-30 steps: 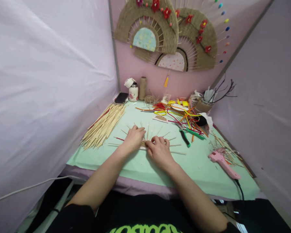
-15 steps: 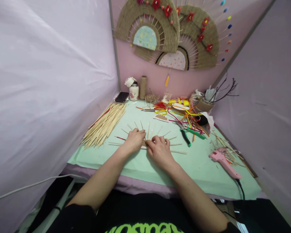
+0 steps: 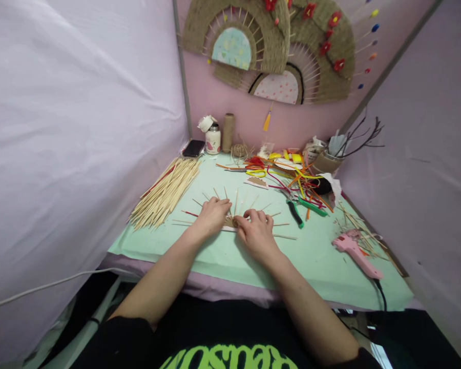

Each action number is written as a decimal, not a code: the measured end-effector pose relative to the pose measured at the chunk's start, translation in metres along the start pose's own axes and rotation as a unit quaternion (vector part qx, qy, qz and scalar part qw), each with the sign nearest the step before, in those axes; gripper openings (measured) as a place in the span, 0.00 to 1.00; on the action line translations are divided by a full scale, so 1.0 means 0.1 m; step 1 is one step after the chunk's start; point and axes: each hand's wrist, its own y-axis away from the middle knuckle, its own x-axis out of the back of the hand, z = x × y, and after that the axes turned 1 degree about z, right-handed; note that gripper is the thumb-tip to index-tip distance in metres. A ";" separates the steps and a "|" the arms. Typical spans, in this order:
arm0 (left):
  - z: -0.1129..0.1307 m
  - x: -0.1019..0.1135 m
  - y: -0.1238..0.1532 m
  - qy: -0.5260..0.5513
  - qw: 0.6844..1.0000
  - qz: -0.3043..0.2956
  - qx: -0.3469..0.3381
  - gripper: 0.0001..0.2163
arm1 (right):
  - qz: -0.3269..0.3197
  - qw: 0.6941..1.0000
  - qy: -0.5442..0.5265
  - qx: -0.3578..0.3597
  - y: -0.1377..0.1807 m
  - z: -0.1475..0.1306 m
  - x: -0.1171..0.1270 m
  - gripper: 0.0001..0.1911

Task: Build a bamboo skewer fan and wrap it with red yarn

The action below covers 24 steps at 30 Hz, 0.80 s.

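While looking down from the head view: both hands low at the middle of the worktop [image 3: 311, 261], side by side and nearly touching. Left hand [image 3: 211, 215] at 10 o'clock from right hand [image 3: 258, 233], fingers bent, lying on the stick fan [image 3: 236, 202]. Right hand with thumb tip at the fan's hub and fingers curled over the sticks on that side. Impossible to tell whether gripping a stick or merely pressing down. Stick fan flat on the worktop, with thin sticks spread from 9 through 12 to 3 o'clock around the hands.

Worktop covered in a pale green sheet, with a lilac edge toward the body. At 10 o'clock from the hands, a thick bundle of skewers [image 3: 165, 192] lying slantwise, near the left fabric wall [image 3: 80, 128]. At 12 o'clock, against the pink back wall [image 3: 215, 97]: a dark phone [image 3: 193, 148], a small jar [image 3: 212, 139], an upright twine spool [image 3: 228, 132]. At 1 o'clock, a tangle of coloured pipe cleaners [image 3: 292, 177], and just below it green-handled cutters [image 3: 301, 207]. At 2 o'clock, a cup [image 3: 325, 163] with dark twigs. At 3 to 4 o'clock, well apart from the hands, a pink glue gun [image 3: 355, 251] with a black cord going off the edge, loose sticks beside it.

High on the back wall, two overlapping woven fans [image 3: 269, 46] with red flowers. Pale right fabric wall [image 3: 426, 154] closing that side. At 8 o'clock, below the worktop, a white cable [image 3: 42, 294].
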 end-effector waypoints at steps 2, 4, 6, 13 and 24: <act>-0.01 0.00 0.01 0.002 1.000 0.004 -0.005 0.13 | -0.001 1.000 -0.001 -0.003 0.01 0.01 0.00 0.14; -0.01 -0.01 0.02 0.002 1.000 0.006 -0.011 0.12 | -0.007 1.000 -0.003 -0.001 0.01 0.01 0.01 0.14; -0.02 -0.01 0.02 0.002 1.000 0.008 -0.015 0.12 | -0.011 1.000 -0.005 0.001 0.02 0.00 0.01 0.14; -0.02 -0.03 0.03 0.006 1.000 0.019 -0.015 0.09 | -0.017 1.000 0.000 0.002 0.00 -0.03 -0.01 0.15; 0.00 0.00 0.05 0.023 0.999 0.021 -0.027 0.07 | -0.027 0.999 -0.016 -0.004 -0.01 -0.03 -0.03 0.18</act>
